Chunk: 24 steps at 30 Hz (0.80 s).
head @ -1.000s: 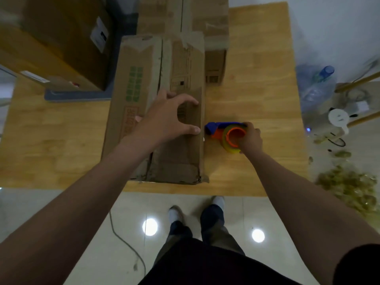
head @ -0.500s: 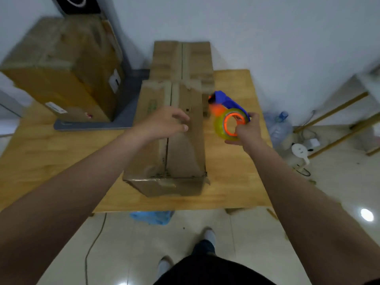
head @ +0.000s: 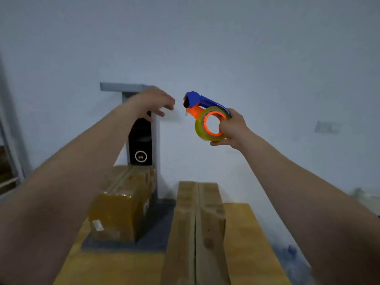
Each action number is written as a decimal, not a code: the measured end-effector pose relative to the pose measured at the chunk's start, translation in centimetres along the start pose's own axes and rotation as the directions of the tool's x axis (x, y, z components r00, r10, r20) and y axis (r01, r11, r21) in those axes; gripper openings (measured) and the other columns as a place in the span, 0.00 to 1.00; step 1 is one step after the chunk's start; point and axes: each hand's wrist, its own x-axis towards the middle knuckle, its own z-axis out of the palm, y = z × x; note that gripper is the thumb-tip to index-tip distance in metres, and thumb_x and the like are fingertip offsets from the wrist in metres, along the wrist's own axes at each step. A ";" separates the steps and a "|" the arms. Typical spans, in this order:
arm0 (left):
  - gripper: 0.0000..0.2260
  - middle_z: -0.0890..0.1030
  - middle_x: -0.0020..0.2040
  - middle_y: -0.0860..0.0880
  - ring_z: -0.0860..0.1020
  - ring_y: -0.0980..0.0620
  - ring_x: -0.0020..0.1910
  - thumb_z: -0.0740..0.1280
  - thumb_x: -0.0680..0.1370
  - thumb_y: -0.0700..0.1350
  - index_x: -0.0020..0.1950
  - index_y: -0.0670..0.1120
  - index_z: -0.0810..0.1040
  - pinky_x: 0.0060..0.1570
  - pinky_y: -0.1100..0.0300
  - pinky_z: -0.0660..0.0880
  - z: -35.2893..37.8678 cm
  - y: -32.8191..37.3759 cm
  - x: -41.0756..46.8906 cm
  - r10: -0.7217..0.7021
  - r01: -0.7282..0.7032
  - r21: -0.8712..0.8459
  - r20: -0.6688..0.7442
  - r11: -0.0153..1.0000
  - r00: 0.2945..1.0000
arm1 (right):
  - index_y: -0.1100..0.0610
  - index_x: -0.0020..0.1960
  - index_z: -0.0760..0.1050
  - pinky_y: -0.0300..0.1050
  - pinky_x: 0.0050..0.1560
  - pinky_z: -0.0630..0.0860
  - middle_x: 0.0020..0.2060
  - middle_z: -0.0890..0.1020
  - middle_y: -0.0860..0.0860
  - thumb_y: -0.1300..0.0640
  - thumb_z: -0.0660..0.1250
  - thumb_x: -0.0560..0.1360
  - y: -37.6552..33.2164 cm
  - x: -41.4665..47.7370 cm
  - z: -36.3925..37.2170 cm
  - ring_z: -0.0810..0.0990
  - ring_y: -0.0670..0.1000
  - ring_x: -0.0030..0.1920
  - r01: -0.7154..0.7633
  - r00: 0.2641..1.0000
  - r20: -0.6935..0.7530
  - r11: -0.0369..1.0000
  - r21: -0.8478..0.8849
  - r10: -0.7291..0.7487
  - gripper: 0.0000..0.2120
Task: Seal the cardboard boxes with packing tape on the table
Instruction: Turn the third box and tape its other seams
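- Taped box [head: 123, 210]: left of the long box [head: 197, 227]. Glossy w/ tape and sitting on a grey base; looks sealed already.
- Black device [head: 140, 140]: on a grey stand, behind & left of the long box, against the wall.
- Left hand [head: 152, 101]: in the air, up & left of the long box's far end. Fingers loose and spread, holding nothing. Fingertips near the dispenser's nose, apart from it.
- Long box: mid-table [head: 244, 233], running away from the viewer. Centre seam shows no tape I can see, so prob. the one to seal next.
- Tape dispenser [head: 207, 118]: blue/orange w/ a yellowish roll, held high above the long box's far end, well clear of the cardboard.
- Right hand [head: 233, 128]: above & right of the long box, fingers wrapped round the roll, thumb under it.
- Risks:
  - Loose tape end could fold back on itself if the left hand fumbles the pull.
  - Neither hand is on the long box, so the flaps aren't pressed. Seam may gape & tape go on crooked.
  - Head is up, so the box's near end is out of view. Start point could be misjudged.
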 end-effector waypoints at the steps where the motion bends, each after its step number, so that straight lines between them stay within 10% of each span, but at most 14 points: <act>1: 0.11 0.86 0.53 0.55 0.85 0.51 0.50 0.69 0.80 0.50 0.61 0.50 0.81 0.55 0.46 0.80 -1.8 2.2 0.3 0.018 -0.023 -0.089 -0.060 0.996 0.998 | 0.50 0.65 0.73 0.62 0.33 0.83 0.59 0.75 0.54 0.76 0.54 0.73 -2.7 -0.3 0.0 0.81 0.62 0.49 0.033 0.999 -0.012 0.999 0.009 -0.032 0.30; 8: 0.18 0.86 0.49 0.49 0.87 0.46 0.46 0.64 0.81 0.60 0.58 0.46 0.78 0.50 0.49 0.81 -3.5 6.9 -0.6 -0.008 0.019 -0.467 0.025 0.884 1.000 | 0.48 0.64 0.74 0.58 0.31 0.83 0.53 0.76 0.52 0.77 0.55 0.73 -12.0 -3.1 -1.5 0.79 0.59 0.47 0.214 0.971 -0.128 0.974 0.074 -0.204 0.31; 14: 0.21 0.84 0.42 0.50 0.85 0.46 0.43 0.59 0.82 0.65 0.54 0.47 0.78 0.47 0.52 0.79 -1.1 6.0 -2.7 -0.034 0.202 -0.571 0.291 0.796 0.956 | 0.46 0.62 0.75 0.58 0.32 0.83 0.53 0.77 0.54 0.78 0.55 0.73 -10.2 -3.9 -1.1 0.81 0.60 0.48 0.194 0.972 -0.162 0.967 0.163 -0.168 0.32; 24: 0.15 0.80 0.38 0.52 0.81 0.51 0.38 0.61 0.84 0.58 0.51 0.48 0.81 0.44 0.56 0.76 0.6 4.7 -5.0 0.002 0.243 -0.771 0.302 0.588 0.953 | 0.47 0.65 0.75 0.62 0.34 0.83 0.59 0.77 0.55 0.73 0.63 0.77 -6.4 -4.4 1.3 0.79 0.63 0.53 0.119 0.983 -0.163 0.965 0.236 -0.081 0.25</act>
